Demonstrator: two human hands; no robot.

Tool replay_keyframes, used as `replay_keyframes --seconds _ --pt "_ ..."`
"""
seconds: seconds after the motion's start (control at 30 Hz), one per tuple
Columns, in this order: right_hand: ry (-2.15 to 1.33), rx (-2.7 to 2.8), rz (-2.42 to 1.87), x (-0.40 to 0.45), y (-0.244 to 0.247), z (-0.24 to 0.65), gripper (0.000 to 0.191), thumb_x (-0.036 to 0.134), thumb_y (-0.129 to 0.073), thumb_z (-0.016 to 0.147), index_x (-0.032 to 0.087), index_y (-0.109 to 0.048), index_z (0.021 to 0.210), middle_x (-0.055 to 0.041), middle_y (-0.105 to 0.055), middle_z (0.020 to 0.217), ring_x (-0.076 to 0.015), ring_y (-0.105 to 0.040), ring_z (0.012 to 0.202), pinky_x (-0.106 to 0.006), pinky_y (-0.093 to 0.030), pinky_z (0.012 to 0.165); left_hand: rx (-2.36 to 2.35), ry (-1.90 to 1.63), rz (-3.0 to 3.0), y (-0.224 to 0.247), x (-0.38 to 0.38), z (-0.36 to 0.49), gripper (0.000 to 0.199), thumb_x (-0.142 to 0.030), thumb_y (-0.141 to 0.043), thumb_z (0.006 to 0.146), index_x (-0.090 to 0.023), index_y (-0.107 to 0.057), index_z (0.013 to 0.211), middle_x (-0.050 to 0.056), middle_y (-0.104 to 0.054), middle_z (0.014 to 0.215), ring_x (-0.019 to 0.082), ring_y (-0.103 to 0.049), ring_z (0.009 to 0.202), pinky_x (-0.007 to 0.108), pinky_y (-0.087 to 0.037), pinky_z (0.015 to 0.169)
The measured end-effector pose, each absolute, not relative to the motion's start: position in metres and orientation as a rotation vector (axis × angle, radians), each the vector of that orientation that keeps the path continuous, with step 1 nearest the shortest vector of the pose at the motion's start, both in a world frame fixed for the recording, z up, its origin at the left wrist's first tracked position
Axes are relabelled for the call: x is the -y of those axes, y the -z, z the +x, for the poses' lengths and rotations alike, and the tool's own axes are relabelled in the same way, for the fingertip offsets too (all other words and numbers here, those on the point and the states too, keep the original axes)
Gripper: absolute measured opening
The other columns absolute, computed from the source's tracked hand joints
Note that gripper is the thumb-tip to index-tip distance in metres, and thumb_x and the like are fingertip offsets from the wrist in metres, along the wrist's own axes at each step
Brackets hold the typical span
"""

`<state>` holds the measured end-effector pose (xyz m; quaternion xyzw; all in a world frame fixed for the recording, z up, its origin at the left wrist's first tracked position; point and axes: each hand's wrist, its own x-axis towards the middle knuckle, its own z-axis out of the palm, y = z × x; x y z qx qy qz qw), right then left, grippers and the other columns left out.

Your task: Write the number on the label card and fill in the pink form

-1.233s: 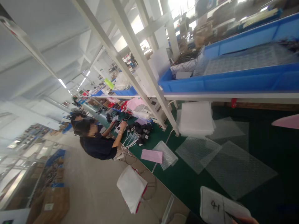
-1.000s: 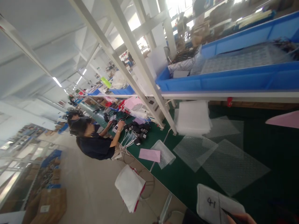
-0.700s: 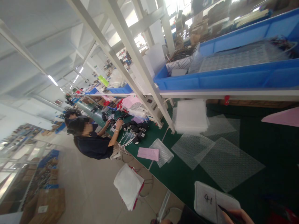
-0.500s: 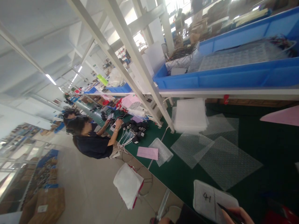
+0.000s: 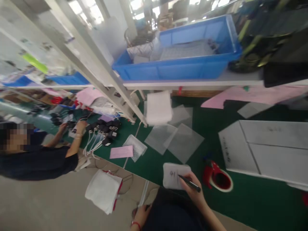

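My right hand is closed round a black marker pen. The pen's tip is at a white pad near the table's front edge, which bears handwritten black figures. Below the table edge, beside my dark clothing, is my left hand, a red band at its wrist. Its fingers are partly hidden and blurred, next to a small dark thing I cannot make out. Just right of the pad stands a red tape dispenser with a roll of tape.
Bubble-wrap sheets and a white stack lie on the green table. A white carton is at the right, a blue bin on the shelf above. At left a co-worker handles black cabled parts. A covered stool stands below.
My view has swung to the right, bringing the carton and tape dispenser into sight. The pen remains in my right hand at the pad. More of my left hand shows.
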<state>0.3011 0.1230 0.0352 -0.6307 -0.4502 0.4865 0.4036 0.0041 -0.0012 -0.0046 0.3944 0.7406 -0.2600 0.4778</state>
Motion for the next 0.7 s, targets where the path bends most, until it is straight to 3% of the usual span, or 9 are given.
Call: replay_keyframes --seconds 0.13,0.7 --pt "-1.192 1.143 -1.61 -0.125 -0.024 0.299 0.021 0.039 -0.069 0.082 0.021 -0.059 0.076 0.0003 -0.061 0.071 -0.0193 -0.06 0.064 -0.032 -0.05 0.06 -1.759 0.624 1.023 0.016 0.001 0.003 0.031 -0.045 -0.062 0.098 -0.018 -0.069 0.112 0.006 -0.071 0.119 0.029 -0.065 0.12 0.046 -0.05 0.106" --pt "-1.1 1.238 -1.549 -0.124 -0.017 0.297 0.018 0.03 -0.069 0.089 0.018 -0.059 0.079 0.0017 -0.058 0.079 -0.0153 -0.057 0.072 -0.03 -0.048 0.068 -1.809 0.582 1.031 0.003 -0.005 0.004 0.028 -0.042 -0.062 0.099 -0.015 -0.07 0.102 0.005 -0.074 0.108 0.024 -0.069 0.11 0.044 -0.054 0.1"
